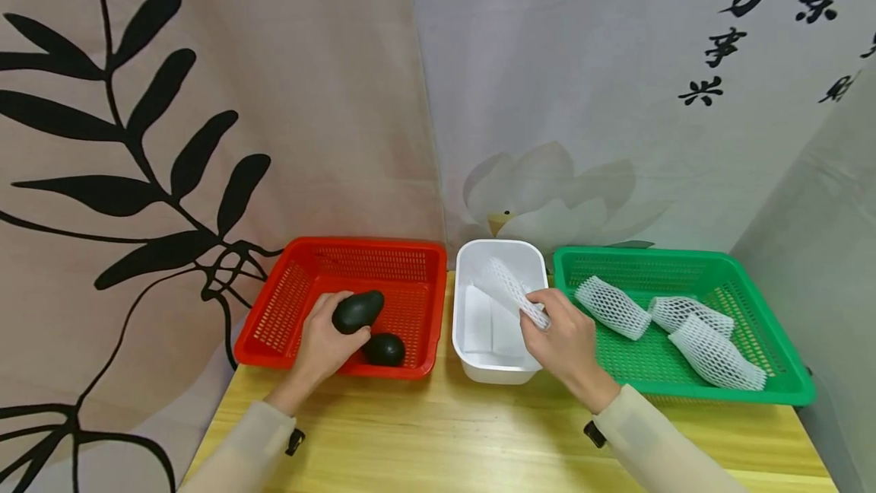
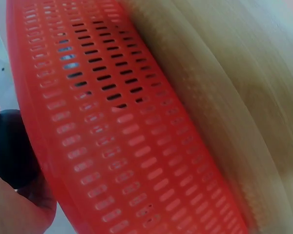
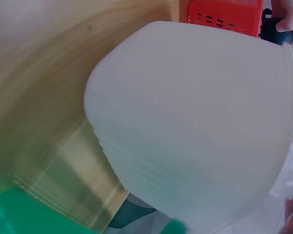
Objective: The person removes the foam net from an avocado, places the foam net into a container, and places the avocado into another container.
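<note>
My left hand (image 1: 323, 339) grips a dark green avocado (image 1: 358, 311) over the front part of the red basket (image 1: 342, 268). A second avocado (image 1: 385, 350) lies in that basket, just below the held one. In the left wrist view the held avocado (image 2: 12, 148) shows beyond the basket's rim, partly cut off. Between thumb and fingers, my right hand (image 1: 566, 337) pinches one end of a white foam net sleeve (image 1: 513, 284). That sleeve slants over the white bin (image 1: 472, 329), with my hand at the bin's right rim.
To the right, a green basket (image 1: 633, 371) holds three more foam net sleeves (image 1: 717, 356). The white bin stands between the two baskets. All three sit on a wooden table (image 1: 438, 432), against a printed curtain (image 1: 342, 97) at the back.
</note>
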Tool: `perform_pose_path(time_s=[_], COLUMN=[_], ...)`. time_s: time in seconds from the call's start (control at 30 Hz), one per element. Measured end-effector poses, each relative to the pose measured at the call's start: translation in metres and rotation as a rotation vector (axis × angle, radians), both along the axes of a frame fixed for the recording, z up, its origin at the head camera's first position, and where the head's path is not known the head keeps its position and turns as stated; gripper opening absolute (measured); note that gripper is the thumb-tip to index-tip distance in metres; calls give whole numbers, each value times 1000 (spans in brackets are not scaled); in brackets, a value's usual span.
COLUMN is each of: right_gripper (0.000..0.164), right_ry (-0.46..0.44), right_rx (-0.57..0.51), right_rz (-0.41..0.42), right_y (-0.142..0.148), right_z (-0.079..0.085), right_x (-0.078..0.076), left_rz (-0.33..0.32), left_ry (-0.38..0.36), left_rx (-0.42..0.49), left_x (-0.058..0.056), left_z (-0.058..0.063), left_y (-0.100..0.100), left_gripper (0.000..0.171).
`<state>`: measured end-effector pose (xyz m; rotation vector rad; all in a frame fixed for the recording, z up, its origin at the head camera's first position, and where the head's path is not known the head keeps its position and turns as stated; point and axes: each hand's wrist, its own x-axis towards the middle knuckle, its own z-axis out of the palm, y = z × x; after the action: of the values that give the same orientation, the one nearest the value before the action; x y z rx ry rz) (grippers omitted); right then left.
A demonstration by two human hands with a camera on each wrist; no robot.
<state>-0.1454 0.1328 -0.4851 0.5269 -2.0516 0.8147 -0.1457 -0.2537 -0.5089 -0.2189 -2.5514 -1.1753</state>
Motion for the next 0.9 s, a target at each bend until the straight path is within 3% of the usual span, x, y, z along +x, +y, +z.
perform_pose_path(time_s=[0.3, 0.57, 0.9], right_gripper=[21, 23, 28], right_ry=[-196, -405, -493], right_rx=[113, 189, 242], right_rz=[-98, -190, -182], right_y=[-16, -27, -46], right_z=[2, -1, -9], right_x=[-12, -25, -33], left_rz=[91, 120, 125], left_ry=[-61, -136, -162], left_rx=[-58, -90, -125], left_x=[-9, -12, -14], left_z=[-11, -14, -17], left_y=[-11, -23, -26], left_gripper=[58, 58, 57])
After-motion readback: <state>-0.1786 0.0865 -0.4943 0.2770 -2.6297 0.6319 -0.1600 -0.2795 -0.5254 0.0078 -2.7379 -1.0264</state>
